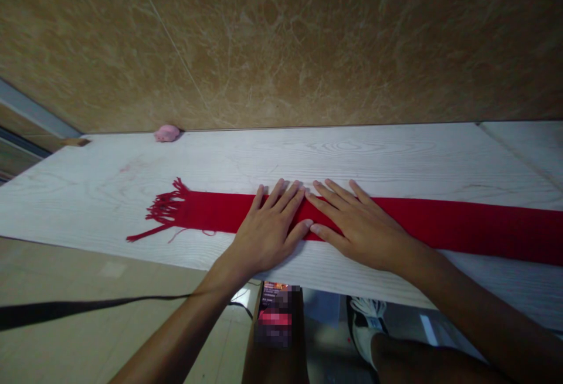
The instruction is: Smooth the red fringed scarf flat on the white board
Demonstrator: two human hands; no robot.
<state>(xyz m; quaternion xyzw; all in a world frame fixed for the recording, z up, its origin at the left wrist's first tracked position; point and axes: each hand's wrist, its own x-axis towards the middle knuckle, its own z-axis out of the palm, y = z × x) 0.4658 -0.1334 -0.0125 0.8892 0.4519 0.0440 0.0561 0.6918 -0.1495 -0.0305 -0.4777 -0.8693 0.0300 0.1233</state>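
Red scarf (461, 226) lies stretched flat in a long band across the middle of the frame, on the pale wood-grain worktop (352, 149), running off the right edge. Its fringe (165, 208) ends left of centre, with a few loose strands trailing toward the lower left.

My left hand (268, 228) rests palm down on the scarf at the centre of the frame, fingers straight and close together, gripping nothing. My right hand (356, 226) lies just beside it to the right, also flat on the cloth with fingers extended and slightly fanned. The fingertips and thumbs of both hands meet or nearly meet.

At the upper left, a small pink lump (167, 133) sits where the worktop meets the brown marbled wall (281, 38). A black strap (88, 308) crosses the lower left, and a white shoe (365, 325) shows below the worktop's near edge.
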